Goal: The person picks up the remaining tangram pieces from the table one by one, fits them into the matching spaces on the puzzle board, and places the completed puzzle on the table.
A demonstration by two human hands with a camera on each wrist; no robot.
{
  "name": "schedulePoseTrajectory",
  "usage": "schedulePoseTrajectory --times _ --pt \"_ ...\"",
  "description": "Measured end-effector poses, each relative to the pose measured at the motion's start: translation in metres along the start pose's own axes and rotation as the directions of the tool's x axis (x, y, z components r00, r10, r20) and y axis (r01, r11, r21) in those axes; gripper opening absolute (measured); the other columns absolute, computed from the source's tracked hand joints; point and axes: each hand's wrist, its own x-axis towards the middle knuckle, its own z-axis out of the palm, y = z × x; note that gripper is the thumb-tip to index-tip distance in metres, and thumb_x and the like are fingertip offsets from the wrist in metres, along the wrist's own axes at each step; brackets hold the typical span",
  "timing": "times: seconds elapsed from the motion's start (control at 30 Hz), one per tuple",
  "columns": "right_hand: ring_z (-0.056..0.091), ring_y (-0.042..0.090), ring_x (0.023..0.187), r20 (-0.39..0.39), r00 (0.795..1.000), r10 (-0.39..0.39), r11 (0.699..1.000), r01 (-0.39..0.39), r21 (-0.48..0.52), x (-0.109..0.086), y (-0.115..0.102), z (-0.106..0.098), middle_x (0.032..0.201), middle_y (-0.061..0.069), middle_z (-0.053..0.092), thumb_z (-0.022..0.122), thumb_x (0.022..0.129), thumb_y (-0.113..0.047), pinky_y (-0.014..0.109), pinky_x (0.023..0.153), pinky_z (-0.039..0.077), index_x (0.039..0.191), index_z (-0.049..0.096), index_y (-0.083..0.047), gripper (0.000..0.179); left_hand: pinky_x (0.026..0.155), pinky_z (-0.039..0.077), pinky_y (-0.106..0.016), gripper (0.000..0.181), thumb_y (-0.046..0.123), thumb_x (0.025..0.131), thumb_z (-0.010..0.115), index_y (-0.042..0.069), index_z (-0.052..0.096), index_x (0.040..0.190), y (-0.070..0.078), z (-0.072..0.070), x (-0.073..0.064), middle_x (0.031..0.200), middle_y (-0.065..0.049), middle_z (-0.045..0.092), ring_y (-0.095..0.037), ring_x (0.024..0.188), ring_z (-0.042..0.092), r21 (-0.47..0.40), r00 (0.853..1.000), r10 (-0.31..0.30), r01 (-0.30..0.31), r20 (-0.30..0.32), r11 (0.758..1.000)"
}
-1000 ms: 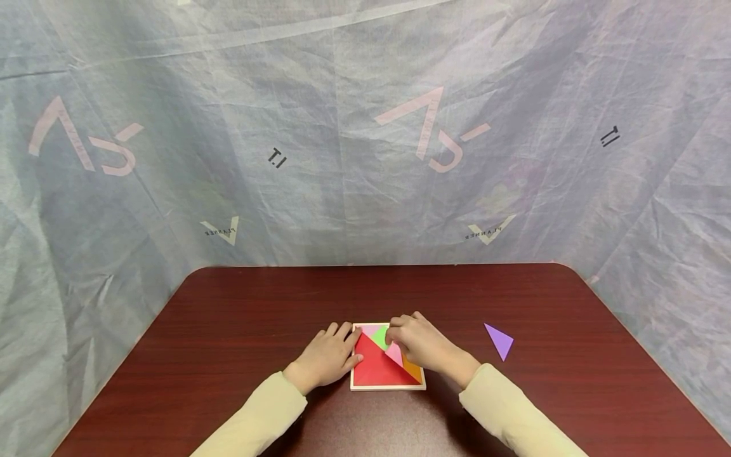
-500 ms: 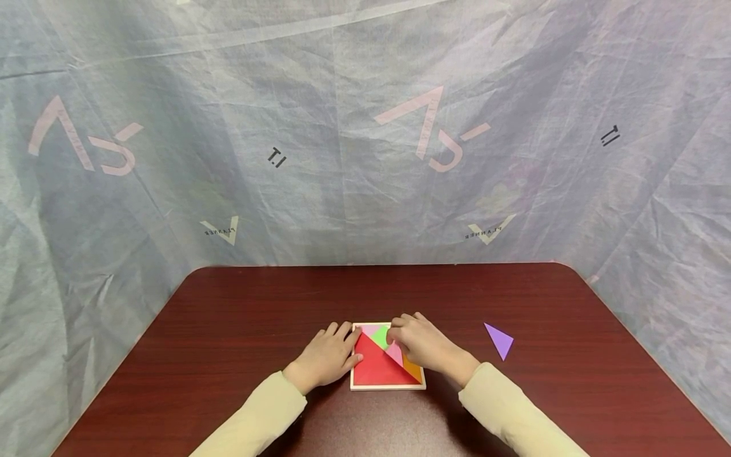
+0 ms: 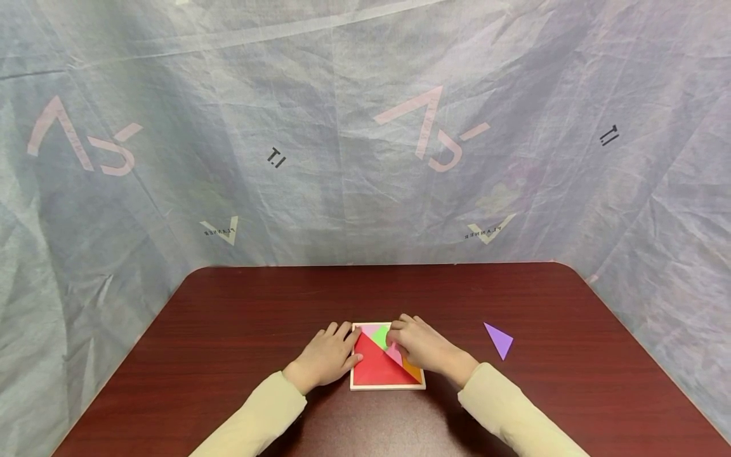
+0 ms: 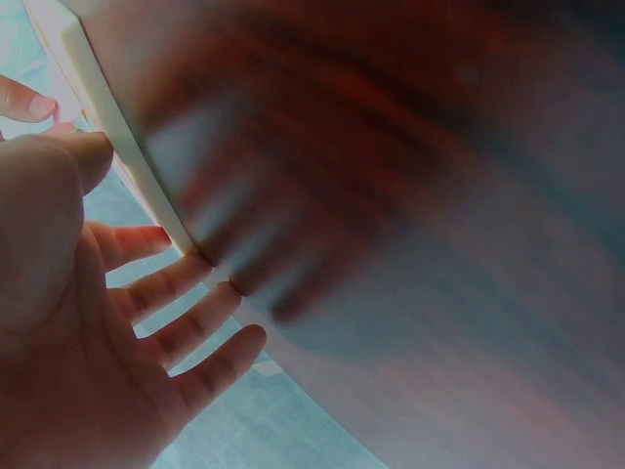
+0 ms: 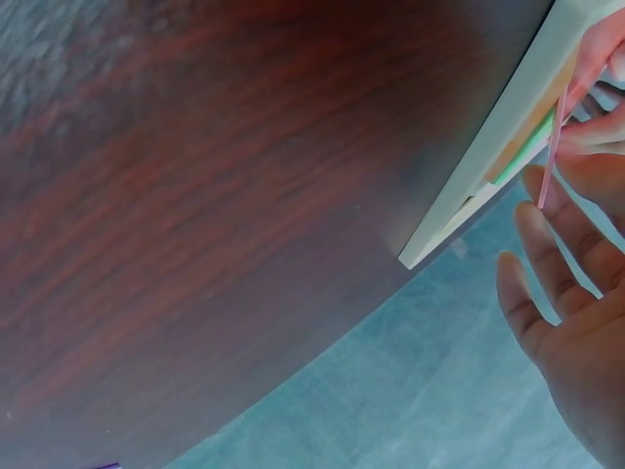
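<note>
A square tangram tray (image 3: 388, 388) with a pale rim lies mid-table. Large red pieces (image 3: 377, 368) fill its near-left half; a small pink piece (image 3: 369, 329), a green piece (image 3: 379, 335) and an orange piece (image 3: 413, 370) lie beyond. My left hand (image 3: 324, 357) rests at the tray's left side, fingers spread, thumb and index at the rim. Above the tray, my right hand (image 3: 425, 343) pinches another pink tangram piece (image 5: 552, 149), seen tilted edge-on in the right wrist view. The right hand hides the tray's far-right corner.
A purple triangular tangram piece (image 3: 499, 341) lies apart on the table, to the right of the right hand. The dark red wooden table (image 3: 257, 298) has rounded far corners. Grey printed cloth (image 3: 342, 127) hangs behind it and along both sides.
My right hand has shifted very slightly, still pinching the pink piece, which shows a little smaller from above. My left hand, the tray and the purple triangle stay in place.
</note>
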Motion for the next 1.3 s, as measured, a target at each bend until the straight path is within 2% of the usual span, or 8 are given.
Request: schedulePoseTrajectory --times 0.23,0.83,1.13,1.3 --pt "0.051 0.013 0.084 0.009 1.000 0.001 1.000 -0.001 0.018 -0.0006 0.0007 0.0015 0.086 -0.005 0.063 0.067 0.076 -0.004 0.033 0.077 0.045 0.082 0.068 -0.017 0.015 0.090 0.043 -0.041 0.054 0.046 0.092 0.044 0.011 0.046 0.133 0.0003 -0.0011 0.0000 0.129 -0.010 0.046 -0.027 0.112 0.046 0.004 1.000 0.001 -0.001 0.006 1.000" --pt "0.057 0.014 0.084 0.018 1.000 0.018 1.000 -0.018 0.015 -0.0032 -0.0008 0.0024 0.089 -0.005 0.061 0.069 0.075 -0.006 0.031 0.074 0.043 0.082 0.067 -0.018 0.014 0.090 0.043 -0.042 0.055 0.047 0.091 0.045 0.012 0.045 0.134 0.0006 -0.0009 0.0004 0.130 -0.009 0.045 -0.027 0.113 0.045 0.000 1.000 -0.010 0.010 0.024 1.000" --pt "0.060 0.013 0.084 0.005 1.000 0.030 1.000 -0.030 -0.008 -0.0039 -0.0020 0.0011 0.088 -0.005 0.062 0.069 0.074 -0.006 0.043 0.080 0.046 0.080 0.066 -0.018 0.013 0.089 0.044 -0.041 0.055 0.047 0.091 0.044 0.012 0.046 0.133 -0.0001 -0.0014 -0.0002 0.128 -0.009 0.046 -0.027 0.111 0.047 0.015 1.000 -0.001 0.001 0.004 1.000" --pt "0.060 0.012 0.082 -0.001 1.000 0.029 0.999 -0.029 -0.022 -0.0036 -0.0019 0.0020 0.087 -0.006 0.062 0.070 0.073 -0.007 0.041 0.078 0.046 0.079 0.066 -0.018 0.014 0.089 0.044 -0.041 0.054 0.047 0.091 0.045 0.012 0.046 0.133 0.0002 -0.0013 -0.0003 0.128 -0.009 0.047 -0.027 0.111 0.047 0.013 1.000 -0.001 0.001 0.003 1.000"
